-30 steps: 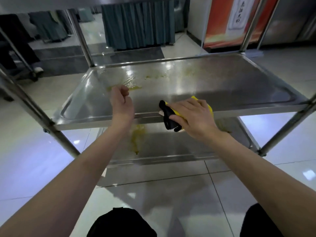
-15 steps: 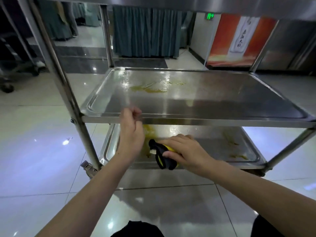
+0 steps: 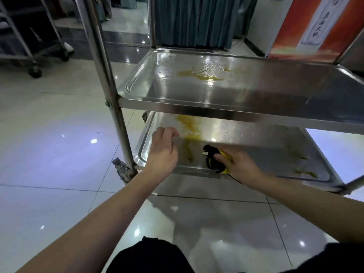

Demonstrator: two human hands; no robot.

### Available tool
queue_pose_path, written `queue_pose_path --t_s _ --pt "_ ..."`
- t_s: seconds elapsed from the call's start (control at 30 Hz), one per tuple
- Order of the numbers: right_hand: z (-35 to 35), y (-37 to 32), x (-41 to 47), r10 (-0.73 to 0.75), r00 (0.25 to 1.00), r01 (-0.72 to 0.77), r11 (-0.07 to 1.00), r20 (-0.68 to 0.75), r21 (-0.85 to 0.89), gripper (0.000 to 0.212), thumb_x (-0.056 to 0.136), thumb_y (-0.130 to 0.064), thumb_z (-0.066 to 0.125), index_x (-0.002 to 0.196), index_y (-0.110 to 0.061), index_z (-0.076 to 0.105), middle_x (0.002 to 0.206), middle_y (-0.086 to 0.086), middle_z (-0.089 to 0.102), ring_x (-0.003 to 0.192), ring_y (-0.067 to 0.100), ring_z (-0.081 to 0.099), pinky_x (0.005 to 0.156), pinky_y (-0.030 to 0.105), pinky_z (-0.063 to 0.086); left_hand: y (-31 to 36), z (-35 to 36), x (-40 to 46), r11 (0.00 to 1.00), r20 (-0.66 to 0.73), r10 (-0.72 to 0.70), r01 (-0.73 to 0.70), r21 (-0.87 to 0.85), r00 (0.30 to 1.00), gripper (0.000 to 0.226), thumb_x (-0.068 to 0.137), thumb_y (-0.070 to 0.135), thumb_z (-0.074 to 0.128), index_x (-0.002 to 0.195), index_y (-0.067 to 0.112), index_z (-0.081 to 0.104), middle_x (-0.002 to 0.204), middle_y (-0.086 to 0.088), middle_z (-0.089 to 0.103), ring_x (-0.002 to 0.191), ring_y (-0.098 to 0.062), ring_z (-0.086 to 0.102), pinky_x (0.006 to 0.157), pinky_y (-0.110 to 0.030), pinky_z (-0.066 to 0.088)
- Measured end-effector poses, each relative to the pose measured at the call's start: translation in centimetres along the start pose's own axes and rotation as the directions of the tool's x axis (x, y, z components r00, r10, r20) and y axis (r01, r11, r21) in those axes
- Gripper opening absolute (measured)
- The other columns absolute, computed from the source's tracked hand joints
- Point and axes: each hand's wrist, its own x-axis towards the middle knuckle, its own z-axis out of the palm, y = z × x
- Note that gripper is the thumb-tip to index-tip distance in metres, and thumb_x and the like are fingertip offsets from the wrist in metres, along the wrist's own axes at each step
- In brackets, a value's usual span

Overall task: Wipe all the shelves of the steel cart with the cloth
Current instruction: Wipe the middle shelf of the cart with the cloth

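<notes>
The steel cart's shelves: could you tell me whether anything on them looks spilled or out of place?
Yes. Yellowish smears soil both visible shelves: one patch at the back of the middle shelf, a long streak on the bottom shelf beside the cloth in the right hand, and smaller spots near its right corner.

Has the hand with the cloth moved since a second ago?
Yes. The right hand with the cloth dropped from the middle shelf edge down onto the bottom shelf.
</notes>
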Motion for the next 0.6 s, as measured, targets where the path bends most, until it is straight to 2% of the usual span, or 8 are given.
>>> queue_pose_path --t_s 0.07,0.13,0.2,0.33,0.4,0.5,0.6 --pt "1.9 0.0 0.9 0.032 0.999 -0.031 0.999 -0.014 0.039 0.035 0.107 -0.053 0.048 0.138 -0.046 0.060 0.117 -0.018 0.071 0.109 0.007 0.066 0.099 0.044 0.054 -1.2 -0.1 -0.3 0.998 0.065 0.016 -0.020 0.058 0.998 0.030 0.090 0.009 0.038 0.116 0.011 0.055 0.118 -0.005 0.049 0.109 -0.025 0.045 0.088 -0.034 0.043" --pt "3.7 -0.5 2.0 0.001 0.998 0.001 0.999 -0.059 0.038 0.039 0.107 -0.054 0.046 0.141 -0.042 0.059 0.119 -0.013 0.071 0.111 0.011 0.065 0.098 0.044 0.053 -2.4 -0.7 -0.9 0.989 0.111 0.029 -0.045 0.144 0.993 0.036 0.090 0.019 0.032 0.117 0.013 0.054 0.119 -0.006 0.050 0.111 -0.028 0.048 0.089 -0.045 0.049" --pt "5.2 -1.3 3.1 -0.017 0.996 0.020 0.999 -0.083 0.033 0.048 0.103 -0.061 0.040 0.140 -0.038 0.061 0.121 -0.009 0.072 0.113 0.017 0.065 0.097 0.044 0.053 -3.1 -1.7 -1.1 0.970 0.146 0.042 -0.075 0.231 0.988 0.039 0.090 0.024 0.030 0.118 0.013 0.055 0.118 -0.006 0.052 0.110 -0.030 0.050 0.086 -0.048 0.051" --pt "7.1 -2.1 6.0 -0.032 0.995 0.034 0.999 -0.091 0.018 0.054 0.102 -0.070 0.033 0.138 -0.039 0.060 0.128 -0.012 0.070 0.118 0.015 0.062 0.100 0.047 0.050 -4.1 -3.5 -0.1 0.923 0.135 0.099 -0.142 0.358 0.986 0.040 0.087 0.020 0.031 0.113 0.009 0.060 0.109 -0.012 0.055 0.099 -0.035 0.053 0.073 -0.049 0.052" --pt "7.5 -2.0 7.0 -0.069 0.988 0.069 0.998 -0.137 -0.008 0.046 0.106 -0.059 0.042 0.137 -0.033 0.063 0.127 -0.006 0.071 0.114 0.018 0.063 0.096 0.038 0.049 -4.4 -4.0 0.7 0.915 0.086 0.109 -0.134 0.380 0.990 0.039 0.085 0.018 0.032 0.108 0.007 0.062 0.102 -0.012 0.054 0.091 -0.035 0.052 0.067 -0.048 0.051" --pt "7.7 -1.5 8.4 -0.094 0.980 0.079 0.992 -0.174 -0.095 0.041 0.108 -0.044 0.051 0.141 -0.024 0.063 0.134 -0.001 0.069 0.119 0.021 0.059 0.085 0.025 0.036 -4.9 -3.7 1.0 0.907 0.027 0.031 -0.039 0.419 0.999 0.037 0.082 0.014 0.034 0.106 0.008 0.062 0.097 -0.011 0.056 0.089 -0.035 0.053 0.060 -0.044 0.050" --pt "8.7 -0.5 9.6 -0.096 0.986 0.080 0.990 -0.135 -0.119 0.042 0.108 -0.045 0.049 0.142 -0.025 0.062 0.133 -0.001 0.069 0.119 0.024 0.060 0.085 0.030 0.040 -6.2 -3.6 0.2 0.884 0.009 -0.041 0.032 0.466 0.999 0.031 0.081 0.008 0.042 0.108 0.012 0.056 0.098 -0.009 0.055 0.086 -0.034 0.055 0.051 -0.034 0.038"
